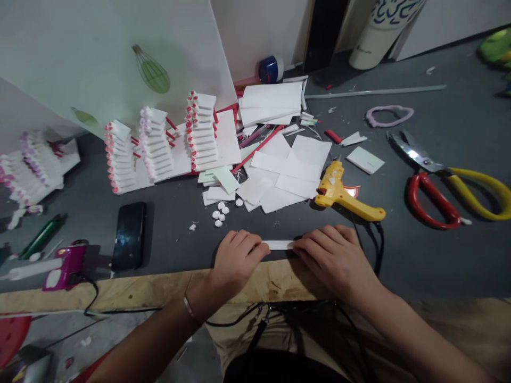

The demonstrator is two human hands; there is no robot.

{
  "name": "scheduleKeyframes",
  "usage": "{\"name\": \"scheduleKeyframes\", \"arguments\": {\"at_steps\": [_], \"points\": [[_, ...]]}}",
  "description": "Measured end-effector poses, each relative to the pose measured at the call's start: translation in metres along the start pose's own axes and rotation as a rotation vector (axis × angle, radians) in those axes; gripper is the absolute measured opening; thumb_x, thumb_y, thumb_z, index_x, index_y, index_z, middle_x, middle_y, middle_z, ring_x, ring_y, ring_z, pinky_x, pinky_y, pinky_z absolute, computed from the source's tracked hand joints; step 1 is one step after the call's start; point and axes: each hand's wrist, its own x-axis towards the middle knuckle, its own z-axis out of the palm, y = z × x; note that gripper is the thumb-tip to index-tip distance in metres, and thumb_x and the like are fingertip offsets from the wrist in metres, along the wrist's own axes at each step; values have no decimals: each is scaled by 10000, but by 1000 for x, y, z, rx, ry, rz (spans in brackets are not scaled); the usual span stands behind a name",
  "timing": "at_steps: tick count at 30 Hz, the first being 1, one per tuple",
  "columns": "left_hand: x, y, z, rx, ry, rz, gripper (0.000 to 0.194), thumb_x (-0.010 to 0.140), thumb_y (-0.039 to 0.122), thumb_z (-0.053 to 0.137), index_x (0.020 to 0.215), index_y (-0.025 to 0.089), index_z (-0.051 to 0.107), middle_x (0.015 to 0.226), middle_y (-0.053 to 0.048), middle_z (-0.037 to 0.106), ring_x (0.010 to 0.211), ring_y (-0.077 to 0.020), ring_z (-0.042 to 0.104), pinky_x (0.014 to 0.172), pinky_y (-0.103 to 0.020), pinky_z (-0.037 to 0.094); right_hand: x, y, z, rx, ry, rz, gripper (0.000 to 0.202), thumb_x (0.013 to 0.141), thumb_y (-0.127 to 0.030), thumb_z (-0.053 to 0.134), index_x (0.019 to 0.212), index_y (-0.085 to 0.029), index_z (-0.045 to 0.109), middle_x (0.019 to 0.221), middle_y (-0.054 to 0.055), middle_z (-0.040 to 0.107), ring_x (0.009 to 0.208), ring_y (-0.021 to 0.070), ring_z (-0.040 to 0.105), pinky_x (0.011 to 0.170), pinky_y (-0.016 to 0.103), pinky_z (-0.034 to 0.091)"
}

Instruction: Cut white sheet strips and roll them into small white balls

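At the front edge of the dark table, a narrow white strip (279, 245), which looks like rolled or folded paper, lies level between my two hands. My left hand (238, 258) is closed on its left end, thumb and fingers pressed together. Its right end sits under the bent fingers of my right hand (335, 258). The fingers cover both ends of the strip. Just beyond the left hand is a small group of white round pieces (218, 215). Sheets of white paper (301, 159) lie beyond the strip.
A yellow glue gun (339, 194) rests beyond my right hand, its cord hanging over the edge. Red-and-yellow-handled scissors (429, 164) lie farther right. A phone (129, 236) and purple device (66, 266) are left. White rolls with red tips (203, 135) stand in rows behind.
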Motion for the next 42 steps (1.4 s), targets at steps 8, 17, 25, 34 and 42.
{"name": "scheduleKeyframes", "arguments": {"at_steps": [8,17,25,34,42], "points": [[3,-2,-2,-121,-75,-141,117,907,255,593,827,197,657,800,-6,676,770,-172,528,678,-333,329,3,-1,-3,12,-4,71,233,947,-259,535,766,-223,677,727,8,678,745,184,501,765,351,272],[5,0,-1,-51,-146,-147,115,904,237,593,807,179,614,794,-20,642,762,-184,510,688,-342,321,7,-3,-7,-35,-36,100,224,940,-254,539,757,-224,665,731,21,667,762,209,488,767,357,264],[-6,-10,-2,-92,-93,-131,125,927,216,544,836,176,618,819,-29,634,780,-181,517,720,-338,355,4,-6,-5,-42,13,131,208,938,-239,525,800,-224,679,792,35,679,771,207,486,745,355,273],[-5,-14,-3,-95,-126,-220,164,887,286,618,758,184,627,775,-15,612,767,-180,508,719,-336,356,6,-6,-7,-60,-27,194,144,878,-261,612,757,-227,682,856,44,654,820,225,502,764,383,282],[-14,-20,-10,-135,-112,-245,134,889,277,616,795,182,623,803,-26,625,810,-188,538,746,-344,359,10,-3,-9,-11,-57,203,147,862,-248,630,723,-225,672,871,39,660,836,226,513,762,379,276]]}}
